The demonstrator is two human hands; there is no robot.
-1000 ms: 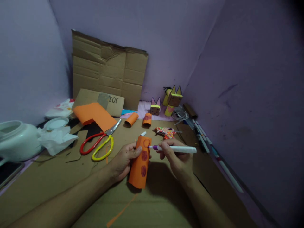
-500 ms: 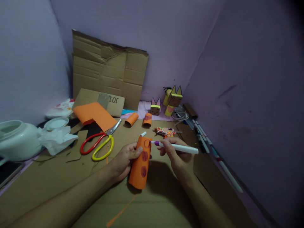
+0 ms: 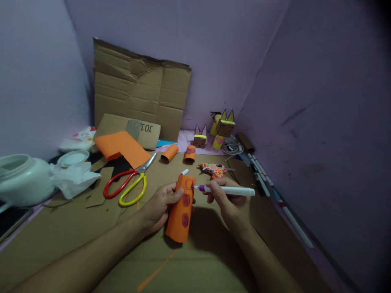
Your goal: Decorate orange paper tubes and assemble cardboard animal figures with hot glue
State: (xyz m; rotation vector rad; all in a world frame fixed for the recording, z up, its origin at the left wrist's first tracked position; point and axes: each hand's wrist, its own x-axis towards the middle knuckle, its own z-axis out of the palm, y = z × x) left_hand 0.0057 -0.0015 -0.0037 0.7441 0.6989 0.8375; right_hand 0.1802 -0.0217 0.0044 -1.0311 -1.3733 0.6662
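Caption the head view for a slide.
Left hand holds a spotted orange tube while the right hand holds a marker to it.

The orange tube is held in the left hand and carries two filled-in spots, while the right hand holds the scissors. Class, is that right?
Not quite: the head view shows the right hand holding a white marker, not the scissors. The orange tube is indeed held in the left hand and carries two filled-in spots.

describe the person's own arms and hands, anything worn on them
The left hand and right hand are bare, without gloves, and no ring is visible. The left forearm and right forearm show no sleeve, watch or bracelet.
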